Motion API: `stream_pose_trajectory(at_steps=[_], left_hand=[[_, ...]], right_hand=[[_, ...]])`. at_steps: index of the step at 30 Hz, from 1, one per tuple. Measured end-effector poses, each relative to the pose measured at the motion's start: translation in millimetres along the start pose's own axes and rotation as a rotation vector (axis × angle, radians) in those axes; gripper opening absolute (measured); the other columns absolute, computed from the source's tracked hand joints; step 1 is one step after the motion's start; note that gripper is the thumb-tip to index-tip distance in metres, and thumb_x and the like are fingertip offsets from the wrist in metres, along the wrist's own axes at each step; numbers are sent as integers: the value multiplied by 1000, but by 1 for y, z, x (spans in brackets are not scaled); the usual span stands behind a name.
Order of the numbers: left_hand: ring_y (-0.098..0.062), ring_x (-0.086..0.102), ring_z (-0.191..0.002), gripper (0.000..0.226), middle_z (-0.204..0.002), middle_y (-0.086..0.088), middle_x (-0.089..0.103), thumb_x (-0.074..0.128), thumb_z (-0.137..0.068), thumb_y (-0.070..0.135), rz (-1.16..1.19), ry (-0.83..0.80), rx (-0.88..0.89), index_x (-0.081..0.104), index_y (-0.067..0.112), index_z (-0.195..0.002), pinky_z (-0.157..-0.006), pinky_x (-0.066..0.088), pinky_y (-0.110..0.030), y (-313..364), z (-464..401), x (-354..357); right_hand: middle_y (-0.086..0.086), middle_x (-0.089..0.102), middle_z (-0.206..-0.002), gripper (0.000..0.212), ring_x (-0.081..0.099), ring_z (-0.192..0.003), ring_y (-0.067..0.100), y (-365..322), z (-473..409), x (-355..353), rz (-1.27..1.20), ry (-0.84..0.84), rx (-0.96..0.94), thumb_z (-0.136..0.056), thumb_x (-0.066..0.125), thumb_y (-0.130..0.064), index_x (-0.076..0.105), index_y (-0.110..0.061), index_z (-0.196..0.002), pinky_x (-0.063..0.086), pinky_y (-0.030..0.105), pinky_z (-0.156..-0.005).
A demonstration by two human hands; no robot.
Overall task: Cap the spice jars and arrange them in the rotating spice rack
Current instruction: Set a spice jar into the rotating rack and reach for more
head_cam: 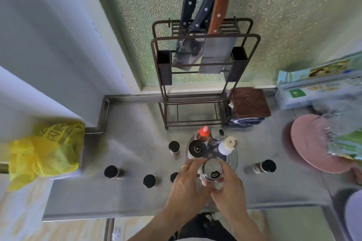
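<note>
Partly hidden, both hands' fingers (203,182) wrap the shaker jar (212,171).

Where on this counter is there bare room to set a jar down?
Bare steel lies between the yellow bag and the knife rack, and along the front edge left of the hands. Around the spice rack it's crowded.

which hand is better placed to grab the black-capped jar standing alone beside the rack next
Left. The left hand is nearer that black-capped jar, which stands left of the spice rack; the right hand would have to cross over.
</note>
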State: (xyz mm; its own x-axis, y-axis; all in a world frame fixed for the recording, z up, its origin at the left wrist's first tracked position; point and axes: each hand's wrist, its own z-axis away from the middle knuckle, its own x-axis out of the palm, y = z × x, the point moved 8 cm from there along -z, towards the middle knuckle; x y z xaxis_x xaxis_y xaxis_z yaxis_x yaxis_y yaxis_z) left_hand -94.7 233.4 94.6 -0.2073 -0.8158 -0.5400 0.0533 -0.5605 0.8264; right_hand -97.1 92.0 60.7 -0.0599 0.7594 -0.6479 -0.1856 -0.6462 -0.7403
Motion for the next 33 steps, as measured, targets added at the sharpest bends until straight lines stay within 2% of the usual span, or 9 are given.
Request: stream_pose_trajectory(at_steps=[7,13,15,18,21,24,27,29,33], left_hand=[[-11,62,-118,44,-123,11,66,57,-91,17,124,-95,-311,50,29,-133,-98,53,-33,-39,-13,48],[-27,62,-115,44,-123,-5,67,55,-91,15,83,-152,-443,46,20,-134,-92,52,-39,-50,-16,61],[-23,64,-110,42,-117,-2,68,55,-90,15,100,-154,-455,48,17,-131,-92,53,-37,-48,-14,57],[-8,62,-93,38,-103,8,64,51,-93,9,92,-138,-433,48,16,-131,-77,47,-8,-37,-6,37],[-6,63,-104,38,-117,6,67,53,-95,11,13,-6,-344,53,19,-132,-84,46,-9,-38,4,-9],[9,61,-91,33,-111,13,69,53,-95,8,-149,190,-247,62,24,-122,-83,50,-6,-55,14,-70],[-8,64,-96,30,-112,7,66,63,-90,6,-371,365,-206,67,23,-115,-85,54,-21,-80,24,-131],[-27,63,-103,37,-119,-4,65,71,-81,4,-516,398,-243,68,22,-114,-85,57,-38,-110,27,-157],[-32,45,-132,49,-149,-7,42,64,-88,12,-699,195,-493,54,29,-133,-94,52,-47,-172,30,-171]], right_hand=[[-9,68,-106,49,64,-100,20,39,-31,38,61,-36,39,-74,83,-21,58,-26,-116,55,35,-84],[-6,71,-102,39,66,-95,18,48,-37,51,100,-91,18,-79,81,-21,57,-24,-109,47,24,-76],[-5,70,-112,50,67,-103,20,52,-34,52,107,-120,20,-78,81,-18,55,-24,-121,53,29,-81],[-3,67,-119,74,68,-104,20,49,-29,45,179,-150,11,-73,86,-18,46,-23,-135,59,39,-87],[0,66,-110,64,67,-98,24,27,-18,21,227,-48,-8,-69,86,-6,51,-19,-121,58,38,-77],[-3,61,-91,48,63,-78,16,-14,-2,4,137,85,-63,-68,85,0,52,-18,-98,49,22,-64],[-7,59,-86,39,62,-71,8,-66,8,33,91,-32,-183,-73,85,-9,53,-20,-93,50,19,-60],[-9,59,-101,35,64,-79,7,-97,13,74,183,-175,-272,-82,79,-24,52,-26,-105,50,20,-63],[1,51,-126,54,67,-93,22,-125,21,156,468,-374,-425,-89,69,-33,39,-27,-133,53,32,-67]])
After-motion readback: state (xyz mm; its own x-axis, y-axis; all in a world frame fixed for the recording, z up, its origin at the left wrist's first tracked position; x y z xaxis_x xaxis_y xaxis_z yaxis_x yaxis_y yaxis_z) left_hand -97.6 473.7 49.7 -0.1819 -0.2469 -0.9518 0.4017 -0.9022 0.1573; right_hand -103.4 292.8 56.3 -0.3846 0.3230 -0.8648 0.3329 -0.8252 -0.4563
